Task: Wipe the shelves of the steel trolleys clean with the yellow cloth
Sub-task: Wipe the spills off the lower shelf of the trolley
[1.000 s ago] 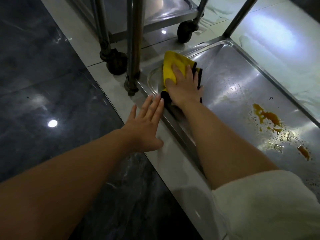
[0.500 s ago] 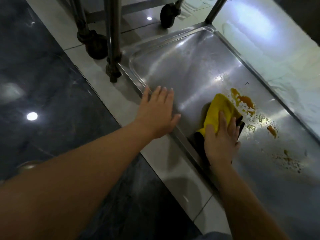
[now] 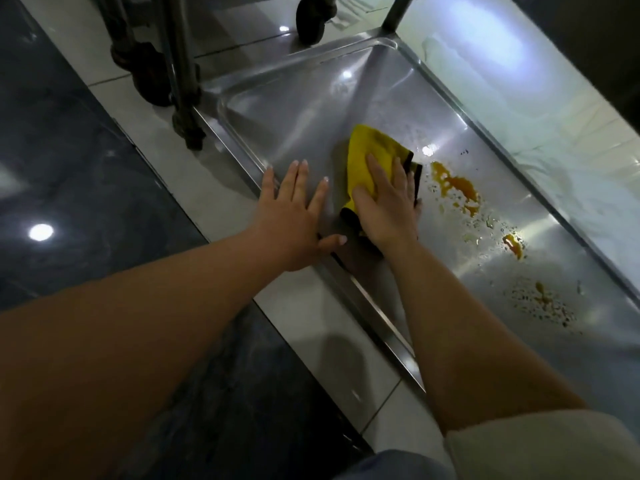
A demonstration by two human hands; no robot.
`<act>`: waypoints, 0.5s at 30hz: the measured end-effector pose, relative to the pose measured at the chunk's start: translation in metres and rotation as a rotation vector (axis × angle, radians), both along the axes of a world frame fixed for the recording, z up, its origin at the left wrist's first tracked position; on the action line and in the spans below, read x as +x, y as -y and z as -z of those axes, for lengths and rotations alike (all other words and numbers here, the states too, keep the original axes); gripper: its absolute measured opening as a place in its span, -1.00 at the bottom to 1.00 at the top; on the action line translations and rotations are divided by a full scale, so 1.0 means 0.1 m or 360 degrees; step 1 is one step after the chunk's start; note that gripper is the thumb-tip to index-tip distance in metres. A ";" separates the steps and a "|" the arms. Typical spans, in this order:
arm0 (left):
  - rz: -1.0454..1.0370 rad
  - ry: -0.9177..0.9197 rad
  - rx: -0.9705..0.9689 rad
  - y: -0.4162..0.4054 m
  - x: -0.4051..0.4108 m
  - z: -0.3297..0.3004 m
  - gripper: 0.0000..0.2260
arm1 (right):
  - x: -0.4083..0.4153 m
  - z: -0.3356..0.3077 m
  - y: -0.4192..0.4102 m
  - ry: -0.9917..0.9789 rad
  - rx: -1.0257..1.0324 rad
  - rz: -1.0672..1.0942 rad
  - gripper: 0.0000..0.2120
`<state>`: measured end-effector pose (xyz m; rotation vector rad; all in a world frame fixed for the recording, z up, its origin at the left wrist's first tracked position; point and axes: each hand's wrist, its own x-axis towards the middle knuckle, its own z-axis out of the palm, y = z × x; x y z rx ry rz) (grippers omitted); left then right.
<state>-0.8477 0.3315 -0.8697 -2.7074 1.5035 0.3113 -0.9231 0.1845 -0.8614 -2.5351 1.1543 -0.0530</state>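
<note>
The low steel trolley shelf runs from the upper middle to the lower right. A folded yellow cloth with a dark edge lies on it, and my right hand presses flat on top with straight fingers. My left hand rests flat on the shelf's near rim, just left of the cloth, fingers spread. Orange-brown spill patches and droplets lie on the steel to the right of the cloth, with dried specks further toward me.
A second trolley stands behind, with its steel post and black castor wheels close to the shelf's far left corner. Dark glossy floor tiles lie to the left, pale tiles to the right.
My right hand slid the cloth from the far left corner toward me, then back out to the shelf's middle beside the spill. My left hand moved from the floor side onto the shelf's rim.
</note>
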 end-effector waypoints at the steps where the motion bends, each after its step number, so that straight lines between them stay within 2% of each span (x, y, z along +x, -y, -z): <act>1: 0.0000 -0.0005 0.0009 0.00 0.00 -0.01 -0.18 | -0.08 0.00 0.01 0.0018 -0.0004 -0.0023 -0.43; 7: 0.0086 -0.0002 0.0103 0.01 -0.01 -0.07 -0.27 | -0.94 -0.01 0.06 0.0100 -0.0007 0.0067 -0.43; 11: 0.0115 0.0004 0.0128 0.06 -0.03 -0.11 -0.34 | -1.66 -0.02 0.06 0.0072 -0.0076 0.0389 -0.38; 15: 0.0210 0.0037 0.0015 0.13 -0.25 -0.06 -0.22 | -2.19 -0.03 0.00 0.0149 -0.0069 0.0820 -0.36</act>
